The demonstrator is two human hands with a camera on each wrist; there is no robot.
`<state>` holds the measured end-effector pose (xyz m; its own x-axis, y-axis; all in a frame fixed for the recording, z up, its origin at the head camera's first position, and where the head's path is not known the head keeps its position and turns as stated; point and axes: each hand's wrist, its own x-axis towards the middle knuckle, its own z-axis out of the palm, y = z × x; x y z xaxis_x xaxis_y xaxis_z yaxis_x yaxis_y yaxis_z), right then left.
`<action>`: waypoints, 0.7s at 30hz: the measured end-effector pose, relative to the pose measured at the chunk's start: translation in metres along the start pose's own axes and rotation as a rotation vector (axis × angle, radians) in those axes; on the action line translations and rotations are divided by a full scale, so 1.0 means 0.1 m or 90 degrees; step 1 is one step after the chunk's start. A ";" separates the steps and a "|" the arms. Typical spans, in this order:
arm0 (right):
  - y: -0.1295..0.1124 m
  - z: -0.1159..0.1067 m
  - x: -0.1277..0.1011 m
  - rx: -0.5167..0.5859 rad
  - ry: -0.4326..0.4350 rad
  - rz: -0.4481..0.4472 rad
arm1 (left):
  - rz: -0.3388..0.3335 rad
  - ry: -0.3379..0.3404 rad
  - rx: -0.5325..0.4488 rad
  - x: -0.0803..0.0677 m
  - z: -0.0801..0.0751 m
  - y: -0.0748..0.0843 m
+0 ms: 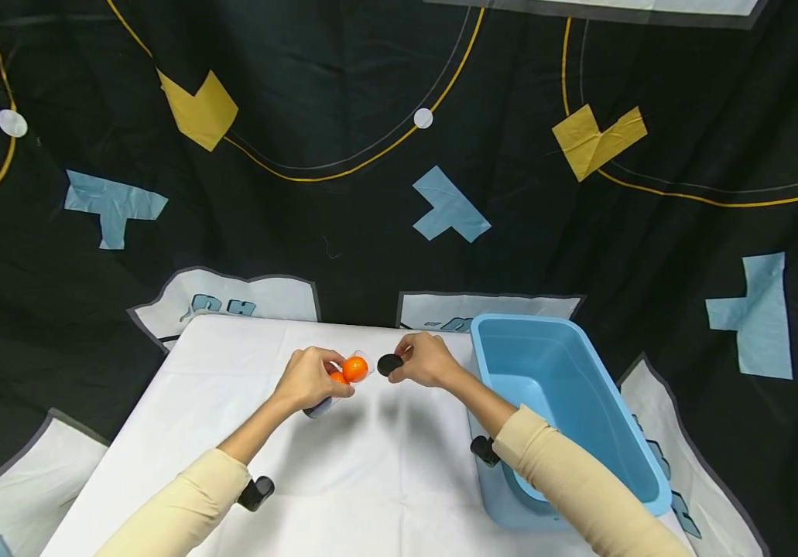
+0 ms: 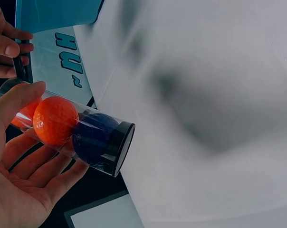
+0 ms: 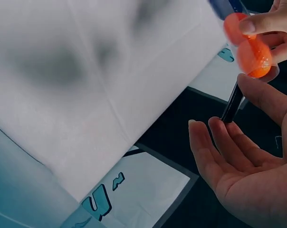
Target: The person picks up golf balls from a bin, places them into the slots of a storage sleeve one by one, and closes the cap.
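My left hand point(image 1: 313, 379) grips a clear plastic tube point(image 2: 81, 130), tilted with its open end toward the right hand. The tube holds two orange balls point(image 1: 354, 368) and, at its black capped bottom point(image 2: 123, 148), a dark blue ball point(image 2: 93, 137). My right hand point(image 1: 426, 360) pinches a small round black lid point(image 1: 389, 364) between thumb and fingers, a short gap from the tube's open mouth. The right wrist view shows that lid point(image 3: 232, 102) edge-on, just below the orange balls point(image 3: 253, 54). Both hands hover above the white table point(image 1: 371, 464).
A light blue plastic bin point(image 1: 601, 433) stands at the table's right side, beside my right forearm, and looks to hold nothing. A black printed cloth point(image 1: 343, 193) covers the floor beyond the table.
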<state>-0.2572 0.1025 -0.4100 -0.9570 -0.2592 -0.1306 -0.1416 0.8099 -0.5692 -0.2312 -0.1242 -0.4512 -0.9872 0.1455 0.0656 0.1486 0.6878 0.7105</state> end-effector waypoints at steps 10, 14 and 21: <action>0.00 -0.02 -0.04 0.021 0.004 -0.012 | 0.005 -0.010 0.005 0.01 0.09 0.03; 0.01 -0.04 -0.05 0.059 -0.004 -0.006 | 0.006 -0.015 0.005 0.00 0.13 0.06; 0.05 -0.03 -0.08 0.203 -0.069 0.018 | 0.022 -0.027 -0.011 0.03 0.26 0.12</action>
<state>-0.2514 0.1101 -0.4091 -0.9244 -0.3072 -0.2261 -0.0124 0.6168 -0.7870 -0.2307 -0.0974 -0.4607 -0.9781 0.1989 0.0608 0.1809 0.6696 0.7203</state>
